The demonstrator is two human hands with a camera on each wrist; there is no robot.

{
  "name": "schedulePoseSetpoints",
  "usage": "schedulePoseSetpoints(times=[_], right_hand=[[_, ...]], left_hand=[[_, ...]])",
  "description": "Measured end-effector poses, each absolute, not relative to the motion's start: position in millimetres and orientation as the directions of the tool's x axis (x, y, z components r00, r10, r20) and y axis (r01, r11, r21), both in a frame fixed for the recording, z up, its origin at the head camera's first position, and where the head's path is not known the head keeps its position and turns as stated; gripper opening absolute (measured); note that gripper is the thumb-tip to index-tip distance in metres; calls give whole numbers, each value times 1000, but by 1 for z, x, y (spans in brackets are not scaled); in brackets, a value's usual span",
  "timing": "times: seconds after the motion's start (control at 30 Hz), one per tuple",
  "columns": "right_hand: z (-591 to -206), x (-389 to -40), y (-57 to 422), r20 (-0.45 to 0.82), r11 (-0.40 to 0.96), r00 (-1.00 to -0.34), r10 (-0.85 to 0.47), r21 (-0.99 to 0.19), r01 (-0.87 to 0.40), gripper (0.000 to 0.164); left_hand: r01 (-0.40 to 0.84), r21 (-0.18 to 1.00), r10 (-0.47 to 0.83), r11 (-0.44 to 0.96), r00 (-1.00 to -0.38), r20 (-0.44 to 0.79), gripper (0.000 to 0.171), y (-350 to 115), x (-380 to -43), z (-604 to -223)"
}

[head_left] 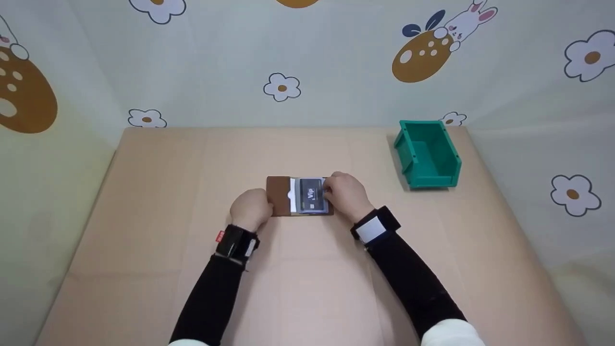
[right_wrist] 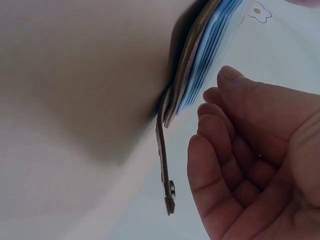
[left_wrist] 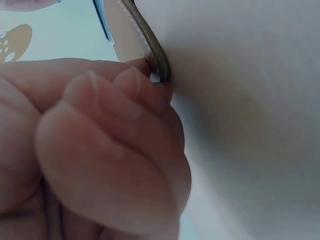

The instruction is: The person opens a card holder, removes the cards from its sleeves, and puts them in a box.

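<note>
A brown card wallet [head_left: 278,196] lies opened out on the table, with a stack of plastic card sleeves [right_wrist: 209,52] in its right half. On top shows a dark card [head_left: 311,194] marked "Vip". My left hand [head_left: 252,209] pinches the near left edge of the wallet cover between thumb and fingers; the left wrist view shows the stitched cover edge [left_wrist: 150,40] at the fingertips. My right hand [head_left: 347,194] is at the right side of the card, its fingers loosely curled; in the right wrist view they stand beside the sleeves with nothing visible between them.
A green plastic bin [head_left: 431,156] stands at the back right of the table [head_left: 307,288]. From the wallet hangs a strap [right_wrist: 164,165] with a metal snap [right_wrist: 172,189]. A printed curtain [head_left: 216,57] surrounds the table's back and sides.
</note>
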State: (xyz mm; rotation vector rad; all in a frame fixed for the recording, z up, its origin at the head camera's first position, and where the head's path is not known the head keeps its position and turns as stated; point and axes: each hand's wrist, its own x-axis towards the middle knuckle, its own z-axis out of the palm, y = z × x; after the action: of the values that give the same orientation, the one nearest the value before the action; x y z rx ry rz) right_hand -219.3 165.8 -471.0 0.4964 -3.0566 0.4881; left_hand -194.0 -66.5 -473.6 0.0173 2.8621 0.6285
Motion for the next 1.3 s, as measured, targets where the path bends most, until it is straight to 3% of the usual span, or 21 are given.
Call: schedulePoseSetpoints(times=[0.63, 1.3], right_hand=[[-472, -218, 161, 64, 906, -935, -348, -236, -353, 9], [-475, -216, 162, 73, 896, -936, -345, -273, -351, 9]], left_hand=[[-38, 426, 47, 904, -981, -189, 20, -66, -193, -473], [5, 420, 72, 907, -987, -144, 15, -52, -200, -458]])
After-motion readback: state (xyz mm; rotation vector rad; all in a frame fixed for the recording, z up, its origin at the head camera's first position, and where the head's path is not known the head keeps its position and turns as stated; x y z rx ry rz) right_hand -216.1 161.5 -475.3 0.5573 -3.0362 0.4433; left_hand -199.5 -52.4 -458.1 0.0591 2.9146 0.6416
